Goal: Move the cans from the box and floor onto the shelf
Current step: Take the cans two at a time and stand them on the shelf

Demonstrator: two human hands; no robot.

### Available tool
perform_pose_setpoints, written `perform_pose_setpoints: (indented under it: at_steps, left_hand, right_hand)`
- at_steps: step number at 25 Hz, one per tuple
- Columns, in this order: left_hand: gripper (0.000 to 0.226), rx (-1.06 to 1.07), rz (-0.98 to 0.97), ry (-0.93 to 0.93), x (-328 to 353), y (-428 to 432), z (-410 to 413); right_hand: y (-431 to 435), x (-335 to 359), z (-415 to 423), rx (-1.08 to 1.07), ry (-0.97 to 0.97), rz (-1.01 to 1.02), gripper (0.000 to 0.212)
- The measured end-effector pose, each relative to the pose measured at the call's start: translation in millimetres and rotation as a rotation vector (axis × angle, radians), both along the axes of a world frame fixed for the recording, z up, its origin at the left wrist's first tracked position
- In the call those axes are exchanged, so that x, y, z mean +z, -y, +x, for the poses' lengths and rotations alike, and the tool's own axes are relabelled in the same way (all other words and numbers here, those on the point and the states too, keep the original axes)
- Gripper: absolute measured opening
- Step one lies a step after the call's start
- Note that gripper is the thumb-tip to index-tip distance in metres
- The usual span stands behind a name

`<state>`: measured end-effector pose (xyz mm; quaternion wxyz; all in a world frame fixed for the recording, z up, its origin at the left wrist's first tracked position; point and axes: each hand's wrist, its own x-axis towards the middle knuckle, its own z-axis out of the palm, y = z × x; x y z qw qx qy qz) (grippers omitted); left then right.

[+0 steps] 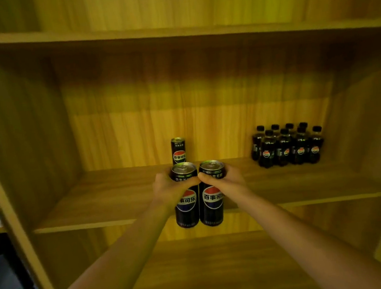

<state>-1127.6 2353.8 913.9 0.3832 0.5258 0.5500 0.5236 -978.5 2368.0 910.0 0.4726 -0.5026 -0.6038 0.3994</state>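
A person stands before a wooden shelf unit, arms stretched toward its middle board (pixel 119 196), each hand wrapped round a black cola can. At the centre of the frame the left hand (pixel 166 190) grips the left can (pixel 187 204) near its top, while the right hand (pixel 225 181) clasps the right can (pixel 212 204) the same way; the two cans hang upright, side by side and almost touching, in front of the board's front edge and not yet resting on it. Just behind them, toward the back panel, a third can (pixel 178 150) already stands on the board. A cluster of small dark bottles (pixel 288 146) occupies the right of the same level. The placing step appears to be in hand: the pair has been brought up to the shelf but not set down. The next move would call for carrying both cans forward over the edge, lowering them flat beside the standing can without knocking it, then letting go. Neither box nor floor is in view.
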Motion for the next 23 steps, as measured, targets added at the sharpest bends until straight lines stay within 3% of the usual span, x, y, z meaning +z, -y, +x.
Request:
perform_pose_setpoints:
  at_steps: [5,23]
  left_hand:
    - [0.06,0.121,-0.025,-0.044,-16,-63,4]
    - [0.059,0.114,-0.066,0.03,-46,-191,-10]
  right_hand:
    - [-72,-17,-2,-0.034,0.023,0.036,0.057]
    - [-196,-50,-27,-0.061,0.076,0.05,0.053]
